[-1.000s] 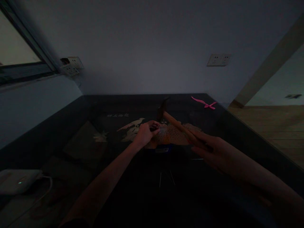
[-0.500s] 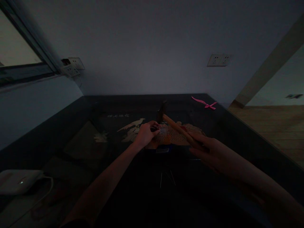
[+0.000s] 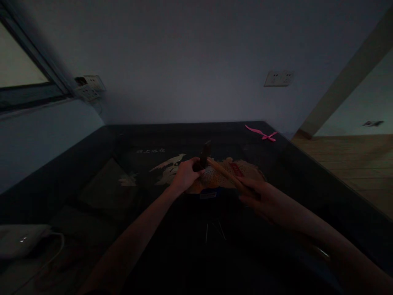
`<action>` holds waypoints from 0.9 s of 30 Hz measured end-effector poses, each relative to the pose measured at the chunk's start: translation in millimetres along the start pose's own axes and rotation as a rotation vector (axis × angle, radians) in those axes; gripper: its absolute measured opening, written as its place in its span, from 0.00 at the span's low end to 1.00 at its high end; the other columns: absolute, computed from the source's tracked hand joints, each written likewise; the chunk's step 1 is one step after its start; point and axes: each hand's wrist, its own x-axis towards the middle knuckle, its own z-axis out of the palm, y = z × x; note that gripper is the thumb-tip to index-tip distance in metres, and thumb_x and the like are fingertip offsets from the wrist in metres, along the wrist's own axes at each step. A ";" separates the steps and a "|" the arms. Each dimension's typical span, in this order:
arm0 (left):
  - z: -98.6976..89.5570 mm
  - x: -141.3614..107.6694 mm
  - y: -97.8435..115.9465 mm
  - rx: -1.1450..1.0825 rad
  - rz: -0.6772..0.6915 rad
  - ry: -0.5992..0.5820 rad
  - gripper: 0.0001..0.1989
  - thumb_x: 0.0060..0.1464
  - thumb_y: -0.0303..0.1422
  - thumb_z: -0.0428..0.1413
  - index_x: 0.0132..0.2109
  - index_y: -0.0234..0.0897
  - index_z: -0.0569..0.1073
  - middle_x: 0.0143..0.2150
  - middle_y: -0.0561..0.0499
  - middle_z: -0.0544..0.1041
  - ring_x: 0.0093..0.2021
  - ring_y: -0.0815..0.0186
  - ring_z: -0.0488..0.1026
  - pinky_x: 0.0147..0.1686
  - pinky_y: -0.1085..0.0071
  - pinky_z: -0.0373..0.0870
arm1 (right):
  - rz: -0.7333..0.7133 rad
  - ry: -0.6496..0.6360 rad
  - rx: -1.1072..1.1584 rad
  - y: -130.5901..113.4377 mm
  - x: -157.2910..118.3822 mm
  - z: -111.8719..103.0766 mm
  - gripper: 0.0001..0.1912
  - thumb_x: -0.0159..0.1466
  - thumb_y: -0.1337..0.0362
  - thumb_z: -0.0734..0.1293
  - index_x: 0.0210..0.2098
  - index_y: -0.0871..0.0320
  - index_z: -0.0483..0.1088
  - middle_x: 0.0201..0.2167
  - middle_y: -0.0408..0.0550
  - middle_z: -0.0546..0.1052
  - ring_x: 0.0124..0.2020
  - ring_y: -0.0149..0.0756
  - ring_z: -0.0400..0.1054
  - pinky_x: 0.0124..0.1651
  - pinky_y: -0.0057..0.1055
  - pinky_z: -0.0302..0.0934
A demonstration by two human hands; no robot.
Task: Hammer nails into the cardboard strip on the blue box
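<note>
Over a dark tabletop, my right hand is wrapped round the wooden handle of a hammer. The dark hammer head is low, right beside the fingertips of my left hand. My left hand's fingers are pinched together at the left end of a dotted, tan and orange piece; what they hold is too small and dark to make out. A blue label shows at the near edge of that piece. Several thin metal pins lie closer to me.
A pink ribbon lies near the table's far right corner. At the lower left sits a white device with a cable. Wall sockets are on the wall behind the table. A pale bird print marks the tabletop.
The hammer head has come down closer to my left fingertips, with my right hand lower and slightly left. The whole view has shifted a little.
</note>
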 end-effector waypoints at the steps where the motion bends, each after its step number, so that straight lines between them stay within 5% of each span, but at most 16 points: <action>1: -0.4 -0.2 0.5 -0.001 -0.006 -0.003 0.11 0.48 0.27 0.59 0.42 0.36 0.73 0.38 0.49 0.79 0.39 0.64 0.76 0.41 0.68 0.71 | 0.005 -0.002 -0.003 0.7 -0.2 0.2 0.17 0.59 0.67 0.61 0.47 0.62 0.72 0.31 0.46 0.75 0.27 0.32 0.67 0.29 0.26 0.61; 6: -1.4 -0.2 4.1 -0.051 0.003 -0.015 0.09 0.47 0.25 0.58 0.39 0.34 0.72 0.35 0.50 0.78 0.37 0.66 0.76 0.41 0.70 0.71 | -0.009 0.030 0.011 -2.7 -4.3 -3.8 0.23 0.62 0.63 0.59 0.55 0.62 0.67 0.26 0.44 0.72 0.21 0.31 0.63 0.23 0.26 0.58; 12: -2.7 -2.1 9.7 -0.012 -0.010 0.009 0.12 0.47 0.25 0.59 0.42 0.36 0.73 0.37 0.51 0.79 0.39 0.65 0.76 0.41 0.69 0.71 | -0.014 0.014 -0.007 1.1 -0.9 -0.9 0.22 0.59 0.65 0.60 0.51 0.64 0.70 0.33 0.49 0.75 0.27 0.34 0.66 0.28 0.27 0.61; 18: -2.2 -1.0 8.7 -0.065 -0.013 0.014 0.10 0.47 0.23 0.59 0.38 0.35 0.73 0.35 0.51 0.79 0.36 0.67 0.76 0.41 0.70 0.72 | -0.004 0.033 0.032 -1.6 -4.0 -5.1 0.25 0.61 0.63 0.60 0.57 0.62 0.66 0.31 0.47 0.74 0.21 0.29 0.62 0.21 0.24 0.57; 24: -1.3 0.5 6.5 -0.123 -0.010 0.038 0.12 0.46 0.24 0.60 0.41 0.36 0.73 0.37 0.50 0.79 0.37 0.66 0.76 0.40 0.69 0.73 | 0.009 0.023 -0.012 4.0 -1.2 1.2 0.17 0.58 0.67 0.61 0.46 0.62 0.72 0.30 0.47 0.74 0.26 0.32 0.66 0.27 0.26 0.61; 27: -0.4 0.9 3.4 -0.103 -0.013 0.063 0.12 0.46 0.26 0.61 0.41 0.36 0.73 0.34 0.51 0.79 0.35 0.66 0.76 0.38 0.70 0.73 | 0.022 0.046 -0.009 2.9 -2.6 1.3 0.19 0.59 0.66 0.60 0.49 0.63 0.70 0.27 0.46 0.73 0.24 0.32 0.65 0.26 0.27 0.61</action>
